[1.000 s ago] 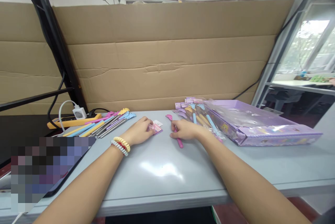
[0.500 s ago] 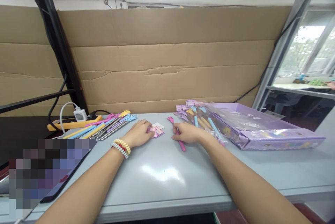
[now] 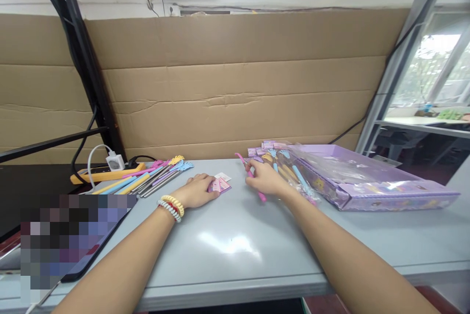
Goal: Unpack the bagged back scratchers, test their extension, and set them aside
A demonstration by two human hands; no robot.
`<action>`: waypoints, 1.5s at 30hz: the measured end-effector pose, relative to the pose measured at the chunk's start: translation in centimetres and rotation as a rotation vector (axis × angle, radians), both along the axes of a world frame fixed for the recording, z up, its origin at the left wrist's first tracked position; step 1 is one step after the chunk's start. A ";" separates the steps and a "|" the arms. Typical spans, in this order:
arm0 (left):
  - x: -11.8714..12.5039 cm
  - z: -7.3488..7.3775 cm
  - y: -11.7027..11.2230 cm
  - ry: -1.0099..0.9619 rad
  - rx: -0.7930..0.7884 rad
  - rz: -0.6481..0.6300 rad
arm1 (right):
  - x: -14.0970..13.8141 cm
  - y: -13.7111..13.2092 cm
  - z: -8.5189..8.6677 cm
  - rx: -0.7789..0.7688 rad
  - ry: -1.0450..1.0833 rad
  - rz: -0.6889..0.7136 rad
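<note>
My right hand is closed around the middle of a pink back scratcher, held just over the table with its small hand-shaped head pointing away from me. My left hand lies low on the table, fingers stretched out and thumb apart. Its fingertips touch a small pile of pink and white cards, partly covering them. Several back scratchers with metal rods and coloured handles lie fanned to the left. Beyond my right hand are back scratchers in clear plastic bags with purple header cards.
An open purple box with clear plastic inside stands at the right. On the left are a yellow power strip with a white charger and a dark tablet-like device, mostly blurred. Cardboard walls the back; metal posts flank the table.
My right hand has lifted and turned the back scratcher slightly, moving it a little to the right. My left thumb has slid back off the cards toward me.
</note>
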State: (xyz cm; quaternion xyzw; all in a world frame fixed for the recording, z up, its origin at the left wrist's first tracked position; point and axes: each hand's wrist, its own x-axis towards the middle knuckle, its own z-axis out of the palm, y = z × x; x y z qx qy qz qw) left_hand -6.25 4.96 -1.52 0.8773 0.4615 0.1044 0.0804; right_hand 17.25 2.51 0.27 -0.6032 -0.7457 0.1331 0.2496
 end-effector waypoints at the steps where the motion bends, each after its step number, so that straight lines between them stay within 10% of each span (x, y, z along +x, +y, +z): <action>1: 0.1 0.0 -0.1 -0.006 0.009 0.017 | -0.1 -0.1 0.0 0.021 0.044 0.034; 10: 0.1 0.5 0.3 -0.335 0.342 0.234 | -1.6 -0.2 -0.4 0.002 0.110 0.296; 28: 0.8 1.6 -1.3 -0.365 0.293 -0.090 | -2.1 -1.1 0.4 0.240 -0.053 0.342; 45: 1.0 2.0 -2.3 -0.250 0.069 -0.232 | -2.4 -0.9 0.8 -0.049 0.860 0.356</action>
